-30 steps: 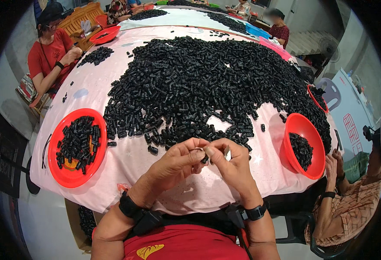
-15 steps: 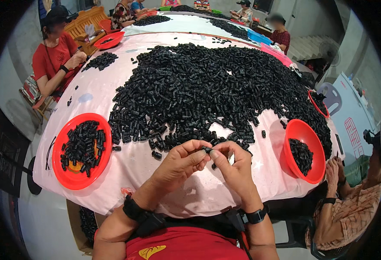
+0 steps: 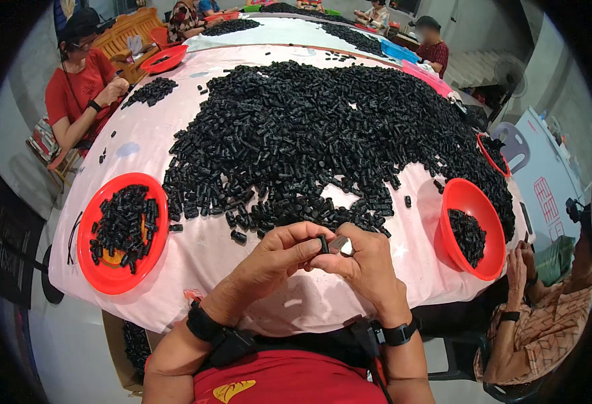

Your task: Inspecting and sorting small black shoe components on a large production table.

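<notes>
My left hand [image 3: 279, 256] and my right hand [image 3: 363, 262] meet over the near edge of a pink-covered table [image 3: 202, 249]. Between their fingertips they pinch a small black cylindrical part [image 3: 323, 244] and a small shiny metal piece [image 3: 342, 246]. The left fingers hold the black part, the right fingers the metal piece. Just beyond my hands lies a very large heap of the same black parts [image 3: 309, 141]. Both wrists wear dark bands.
A red bowl [image 3: 122, 232] of black parts sits at my left, another red bowl [image 3: 471, 229] at my right. A person in a patterned shirt [image 3: 538, 323] sits at the right, one in red [image 3: 80, 87] at the far left, others at the far end.
My hands stay joined at the same spot, fingers shifting slightly around the small parts. The view has tilted a little.
</notes>
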A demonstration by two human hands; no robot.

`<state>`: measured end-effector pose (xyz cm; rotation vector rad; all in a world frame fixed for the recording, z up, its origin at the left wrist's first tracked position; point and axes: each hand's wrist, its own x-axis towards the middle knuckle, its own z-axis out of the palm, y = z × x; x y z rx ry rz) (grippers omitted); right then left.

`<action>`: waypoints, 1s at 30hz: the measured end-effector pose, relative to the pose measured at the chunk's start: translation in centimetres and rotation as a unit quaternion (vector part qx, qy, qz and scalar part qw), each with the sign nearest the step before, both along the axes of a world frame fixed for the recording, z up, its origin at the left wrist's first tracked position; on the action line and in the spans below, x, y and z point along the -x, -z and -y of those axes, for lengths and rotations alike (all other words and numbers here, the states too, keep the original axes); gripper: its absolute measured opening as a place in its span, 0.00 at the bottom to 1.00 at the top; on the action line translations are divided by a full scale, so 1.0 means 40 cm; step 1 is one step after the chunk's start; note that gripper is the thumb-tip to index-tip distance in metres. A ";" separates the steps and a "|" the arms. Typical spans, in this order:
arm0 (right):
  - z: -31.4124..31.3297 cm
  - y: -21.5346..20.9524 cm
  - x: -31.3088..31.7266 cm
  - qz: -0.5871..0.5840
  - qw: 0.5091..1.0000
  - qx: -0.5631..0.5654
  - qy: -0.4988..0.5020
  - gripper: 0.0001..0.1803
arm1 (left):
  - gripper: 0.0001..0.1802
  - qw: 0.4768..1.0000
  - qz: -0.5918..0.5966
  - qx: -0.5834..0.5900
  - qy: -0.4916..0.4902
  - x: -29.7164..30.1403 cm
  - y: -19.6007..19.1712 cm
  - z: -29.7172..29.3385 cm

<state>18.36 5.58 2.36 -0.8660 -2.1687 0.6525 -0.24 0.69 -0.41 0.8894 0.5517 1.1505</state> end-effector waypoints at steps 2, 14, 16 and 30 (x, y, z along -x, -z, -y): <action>-0.001 0.002 -0.001 0.006 1.000 -0.005 0.001 0.28 | 0.15 1.000 0.003 0.002 0.000 -0.001 0.000 0.001; -0.005 0.009 -0.002 0.049 0.998 -0.038 0.006 0.31 | 0.17 1.000 -0.029 -0.003 -0.009 0.001 -0.007 0.003; -0.005 0.010 -0.002 0.047 0.998 -0.042 0.009 0.31 | 0.17 0.999 -0.040 0.002 -0.008 0.002 -0.006 0.002; 0.005 -0.004 0.005 -0.042 0.998 -0.046 -0.028 0.20 | 0.16 0.999 0.024 0.031 -0.036 -0.003 -0.009 0.006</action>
